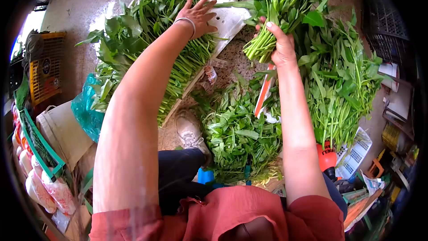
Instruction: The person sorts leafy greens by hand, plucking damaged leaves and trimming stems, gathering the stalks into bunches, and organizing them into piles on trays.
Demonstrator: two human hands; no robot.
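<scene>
My left hand (198, 15), with a bracelet at the wrist, is spread open over the right side of a wide pile of water spinach (147, 31). The pile lies on a white board (229, 18), its cut stems pointing down and right. My right hand (281, 44) grips a bunch of water spinach (263, 47) by the stems, cut ends downward and leaves up. Behind and right of that hand lies another heap of long-stemmed greens (339, 80). Between my arms sits a pile of loose leaves (240, 129).
My shoe (191, 131) stands beside the loose leaves. At left are a yellow crate (47, 67), a teal plastic bag (88, 107) and a pale bucket (62, 127). A white basket (354, 154) and an orange-red object (327, 156) are at right, with a dark crate (388, 27) beyond.
</scene>
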